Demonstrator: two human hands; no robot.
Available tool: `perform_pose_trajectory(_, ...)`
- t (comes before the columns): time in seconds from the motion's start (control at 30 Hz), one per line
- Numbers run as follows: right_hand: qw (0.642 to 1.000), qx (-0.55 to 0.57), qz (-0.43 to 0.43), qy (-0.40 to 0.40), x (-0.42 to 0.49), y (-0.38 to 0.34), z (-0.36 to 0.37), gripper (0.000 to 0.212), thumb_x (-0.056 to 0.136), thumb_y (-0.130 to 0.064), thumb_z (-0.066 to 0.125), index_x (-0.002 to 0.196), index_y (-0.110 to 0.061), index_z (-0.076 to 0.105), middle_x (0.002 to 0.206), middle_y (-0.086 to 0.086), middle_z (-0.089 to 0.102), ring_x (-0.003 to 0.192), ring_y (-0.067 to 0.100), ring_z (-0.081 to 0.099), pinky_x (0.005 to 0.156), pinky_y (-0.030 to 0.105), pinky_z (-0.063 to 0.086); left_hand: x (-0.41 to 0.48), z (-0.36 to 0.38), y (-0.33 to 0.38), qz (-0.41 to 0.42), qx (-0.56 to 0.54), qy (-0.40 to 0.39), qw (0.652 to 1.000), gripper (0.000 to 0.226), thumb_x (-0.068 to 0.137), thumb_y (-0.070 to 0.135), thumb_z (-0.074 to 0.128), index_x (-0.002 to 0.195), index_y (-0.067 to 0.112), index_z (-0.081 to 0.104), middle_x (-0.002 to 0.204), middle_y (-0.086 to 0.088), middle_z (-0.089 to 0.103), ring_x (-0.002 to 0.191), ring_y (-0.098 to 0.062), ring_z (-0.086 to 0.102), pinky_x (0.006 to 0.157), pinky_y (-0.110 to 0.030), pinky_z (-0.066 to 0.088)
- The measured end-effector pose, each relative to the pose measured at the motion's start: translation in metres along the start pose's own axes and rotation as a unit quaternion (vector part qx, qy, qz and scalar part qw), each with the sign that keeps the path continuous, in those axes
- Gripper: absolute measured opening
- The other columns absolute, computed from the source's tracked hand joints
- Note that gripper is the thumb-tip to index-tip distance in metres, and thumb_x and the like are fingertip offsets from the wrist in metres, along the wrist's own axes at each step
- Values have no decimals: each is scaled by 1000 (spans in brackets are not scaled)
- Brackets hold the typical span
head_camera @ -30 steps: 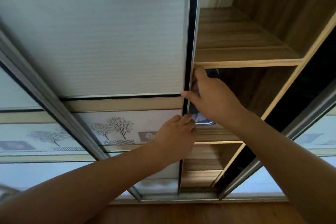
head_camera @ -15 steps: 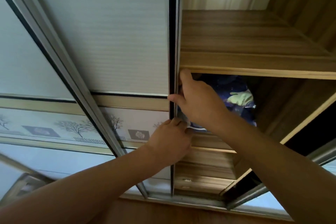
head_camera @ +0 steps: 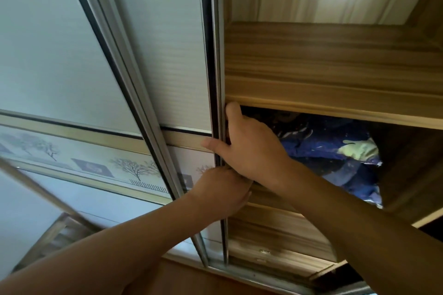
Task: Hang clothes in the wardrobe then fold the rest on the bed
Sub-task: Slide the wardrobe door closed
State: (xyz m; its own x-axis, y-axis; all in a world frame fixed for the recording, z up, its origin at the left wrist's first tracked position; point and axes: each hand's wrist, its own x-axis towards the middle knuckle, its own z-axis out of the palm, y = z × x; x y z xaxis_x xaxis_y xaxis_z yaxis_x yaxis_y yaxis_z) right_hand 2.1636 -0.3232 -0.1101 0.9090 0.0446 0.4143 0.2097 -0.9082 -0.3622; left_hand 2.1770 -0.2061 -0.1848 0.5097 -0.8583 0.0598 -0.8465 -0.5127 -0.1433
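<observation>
Wardrobe door (head_camera: 177, 60): pale ribbed panel, metal edge.

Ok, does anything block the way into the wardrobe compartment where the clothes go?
The sliding door covers everything left of its edge, which the left hand and right hand grip. Right of that edge the compartment under the shelf is open, but a bundled blue fabric fills much of it.

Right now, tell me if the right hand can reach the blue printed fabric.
Probably yes: the sliding door stands clear of the blue printed fabric, and the right hand grips the door's edge right beside it.
</observation>
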Motion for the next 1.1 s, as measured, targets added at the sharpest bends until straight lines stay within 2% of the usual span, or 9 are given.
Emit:
perform_pose_trajectory(0.13,999,-40,-11,9,10,-15,11,64,85,-76,52,111,-21,33,76,-4,56,60,16,58,48,31,46,-1,2,-15,-8,8,-36,999,42,107,33,30,132,10,53,127,-14,64,108,-32,64,91,-44,54)
perform_pose_trajectory(0.3,998,-62,-10,-4,29,-35,25,72,81,-81,52,110,-17,35,66,-6,44,56,18,53,45,31,34,-10,8,-39,-33,24,-56,998,44,106,34,29,139,14,49,135,-11,59,117,-32,59,94,-46,51)
perform_pose_trajectory(0.43,996,-75,-37,4,44,-49,31,67,82,-81,52,97,-19,29,62,-5,42,52,17,50,42,29,27,-21,9,-56,-47,13,-38,998,42,105,35,32,136,16,52,130,-9,62,112,-31,61,86,-41,52)
perform_pose_trajectory(0.53,994,-97,-56,13,56,-58,34,65,83,-80,51,98,-17,40,60,-7,42,51,15,48,41,28,28,-27,8,-70,-58,21,-24,998,38,104,35,33,129,18,56,122,-6,65,105,-28,63,74,-34,44)
perform_pose_trajectory(0.63,992,-100,-71,6,66,-66,36,67,84,-76,54,110,-14,50,59,-8,43,49,11,48,42,25,30,-31,5,-80,-62,22,-25,998,36,104,34,35,129,17,55,123,-7,64,104,-28,62,73,-34,43)
perform_pose_trajectory(0.73,994,-83,-74,-2,73,-72,39,66,85,-74,57,109,-13,49,61,-6,49,52,12,54,44,25,34,-35,3,-86,-72,12,-19,997,37,104,35,37,130,16,55,123,-7,64,105,-28,62,72,-34,42)
perform_pose_trajectory(0.87,993,-93,-68,-10,76,-79,45,69,86,-74,53,115,-12,48,66,-2,56,56,16,58,48,29,43,-41,4,-93,-77,15,-21,997,38,104,35,34,129,16,56,124,-7,64,108,-28,62,82,-39,50)
perform_pose_trajectory(1.0,991,-115,-70,-13,79,-78,44,70,85,-75,51,113,-11,48,60,-6,44,50,12,47,42,24,29,-42,4,-94,-67,6,-8,998,37,104,35,35,125,14,57,121,-8,64,107,-28,61,82,-40,53)
perform_pose_trajectory(1.1,990,-120,-71,-17,76,-78,45,71,86,-75,49,118,-12,47,61,-5,49,51,13,50,42,26,33,-40,4,-93,-75,-5,-2,997,37,104,34,36,125,14,57,119,-8,66,104,-28,63,79,-38,50)
